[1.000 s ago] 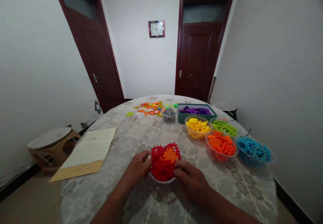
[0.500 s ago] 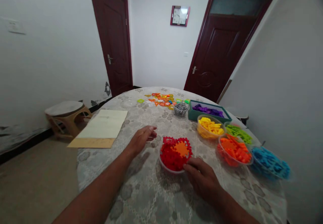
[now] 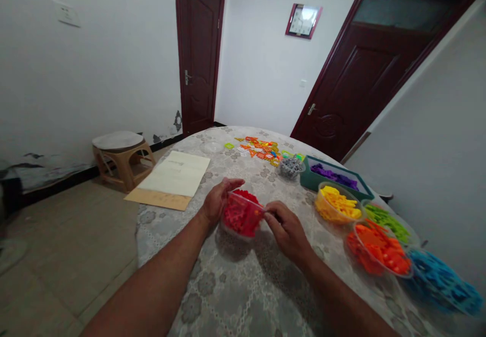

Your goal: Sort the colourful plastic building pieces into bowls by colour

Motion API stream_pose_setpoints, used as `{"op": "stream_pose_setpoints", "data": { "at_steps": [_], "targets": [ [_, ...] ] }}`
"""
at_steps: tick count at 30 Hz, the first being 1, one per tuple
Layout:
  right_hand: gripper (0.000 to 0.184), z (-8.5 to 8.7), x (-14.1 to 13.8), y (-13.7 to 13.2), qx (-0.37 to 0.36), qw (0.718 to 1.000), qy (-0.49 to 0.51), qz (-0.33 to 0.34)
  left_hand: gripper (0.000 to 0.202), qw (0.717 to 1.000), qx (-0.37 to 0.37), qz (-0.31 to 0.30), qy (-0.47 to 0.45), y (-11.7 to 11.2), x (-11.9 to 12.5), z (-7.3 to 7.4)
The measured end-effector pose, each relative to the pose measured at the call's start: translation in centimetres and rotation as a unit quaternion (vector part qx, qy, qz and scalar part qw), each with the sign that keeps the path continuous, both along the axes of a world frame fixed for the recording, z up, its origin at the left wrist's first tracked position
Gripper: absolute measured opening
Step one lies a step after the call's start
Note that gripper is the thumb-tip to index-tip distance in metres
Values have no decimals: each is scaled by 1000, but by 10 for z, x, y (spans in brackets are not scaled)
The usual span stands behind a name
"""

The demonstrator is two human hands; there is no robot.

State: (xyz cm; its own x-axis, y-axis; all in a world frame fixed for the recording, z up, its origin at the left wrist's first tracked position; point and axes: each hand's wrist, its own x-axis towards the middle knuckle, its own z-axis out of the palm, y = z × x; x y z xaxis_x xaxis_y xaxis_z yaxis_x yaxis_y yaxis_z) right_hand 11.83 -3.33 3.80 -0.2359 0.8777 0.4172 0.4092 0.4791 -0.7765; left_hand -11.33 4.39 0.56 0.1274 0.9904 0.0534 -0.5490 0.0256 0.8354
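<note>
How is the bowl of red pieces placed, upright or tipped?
The bowl is tipped away from the person: its rim slants, and its near wall, red pieces showing through, faces the camera.

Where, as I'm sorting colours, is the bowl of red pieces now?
In the head view, the clear bowl of red pieces is below centre, tilted between the left hand and right hand, left of the yellow pieces.

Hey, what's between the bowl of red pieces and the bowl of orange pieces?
In the head view, your right hand comes first, at the rim of the red bowl, then bare patterned tablecloth up to the orange bowl.
</note>
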Motion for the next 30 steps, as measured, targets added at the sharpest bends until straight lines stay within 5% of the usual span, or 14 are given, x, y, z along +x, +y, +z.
{"op": "stream_pose_setpoints", "data": {
  "at_steps": [5, 11, 16, 23, 30],
  "targets": [
    [30, -20, -16, 41, -189, 966, 175, -11, 67, 999, -35, -1, -24, 10, -5, -4],
    [37, -44, -21, 72, -329, 873, 359, -16, 66, 995, 11, 93, 44, 21, -1, -16],
    [33, -50, -17, 77, -363, 845, 392, -15, 59, 956, 99, 145, 235, 18, -1, -18],
    [22, -43, -4, 76, -388, 801, 456, -20, 52, 915, 143, 168, 337, 17, 1, -22],
    [25, -25, 25, 67, -346, 793, 498, -58, 46, 822, 215, 194, 490, 16, 3, -25]
  ]
}}
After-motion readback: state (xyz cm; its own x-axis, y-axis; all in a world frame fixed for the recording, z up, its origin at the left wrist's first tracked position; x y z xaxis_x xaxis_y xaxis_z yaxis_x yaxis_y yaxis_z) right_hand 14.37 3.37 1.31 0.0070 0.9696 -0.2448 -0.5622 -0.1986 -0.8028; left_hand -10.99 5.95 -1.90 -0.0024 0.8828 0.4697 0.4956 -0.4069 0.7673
